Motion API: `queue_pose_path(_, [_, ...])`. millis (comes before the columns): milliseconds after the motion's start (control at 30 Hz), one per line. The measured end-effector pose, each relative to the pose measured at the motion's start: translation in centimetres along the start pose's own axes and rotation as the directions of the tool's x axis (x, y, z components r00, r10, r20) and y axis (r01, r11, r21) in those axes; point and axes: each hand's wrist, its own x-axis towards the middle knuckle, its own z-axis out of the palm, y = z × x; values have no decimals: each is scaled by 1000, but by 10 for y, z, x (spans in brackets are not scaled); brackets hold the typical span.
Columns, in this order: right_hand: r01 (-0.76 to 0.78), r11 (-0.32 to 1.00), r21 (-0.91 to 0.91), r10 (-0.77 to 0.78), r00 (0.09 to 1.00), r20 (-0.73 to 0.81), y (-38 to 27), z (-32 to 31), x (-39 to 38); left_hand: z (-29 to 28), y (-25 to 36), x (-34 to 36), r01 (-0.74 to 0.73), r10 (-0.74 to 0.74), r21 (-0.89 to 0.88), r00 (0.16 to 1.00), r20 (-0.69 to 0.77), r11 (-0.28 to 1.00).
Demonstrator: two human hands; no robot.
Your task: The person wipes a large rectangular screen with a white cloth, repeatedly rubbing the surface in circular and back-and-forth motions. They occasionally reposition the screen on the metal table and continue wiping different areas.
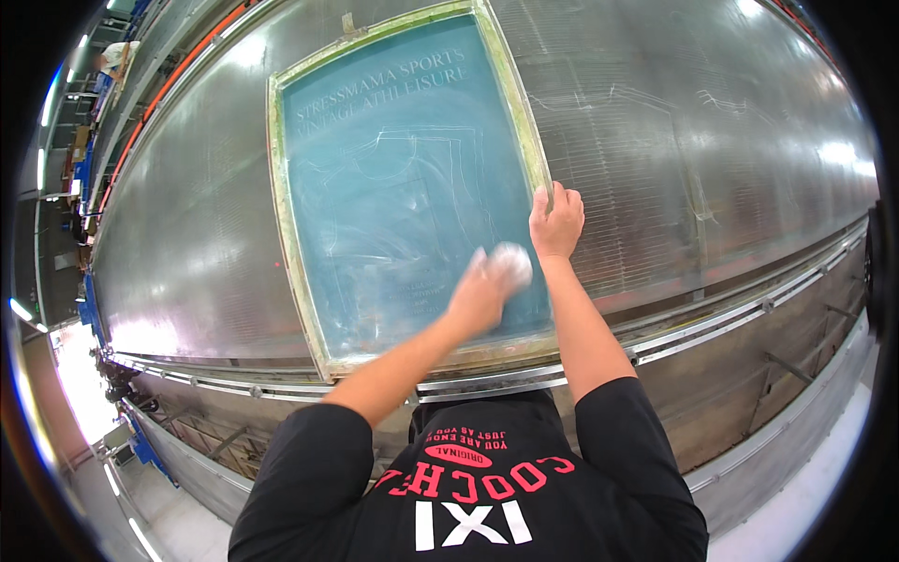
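My left hand (476, 300) grasps a rounded white wad (513, 267) over the flat teal mesh (398, 211), near right, while my right hand (558, 223) grips the yellow-green rectangular frame (513, 94) at right.

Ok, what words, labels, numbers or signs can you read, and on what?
I can't copy out wording, but here's where it stands:
Blue screen, top: two lines of pale capitals, readable.
Blue screen, lower: small lines, too faint to read.
Black shirt: red lettering, mostly readable, upside down.
Black shirt: big white characters, readable.
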Motion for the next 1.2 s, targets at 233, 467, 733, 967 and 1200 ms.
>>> queue_pose_path(233, [72, 993, 96, -68, 997, -47, 2, 2, -2, -29, -89, 22, 419, -392, 49, 880, -268, 907])
queue_pose_path(467, [98, 989, 107, -94, 995, -45, 14, 0, -5, 33, 56, -22, 25, -45, -171, 992, -115, 985])
queue_pose_path(733, [254, 956, -147, -231, 960, 156, 8, -11, 7, -14, 19, -69, 324, -346, -370, 938, 6, 871])
queue_pose_path(967, [309, 933, -185, -240, 916, 320, 26, 5, 31, -76, 14, -230, 370, -935, -916, 354, -19, 159])
queue_pose_path(1200, [316, 908, -275, -235, 927, 291, 8, -30, 43, -56, 61, -365, -37, -979, -992, -157, 128, -124])
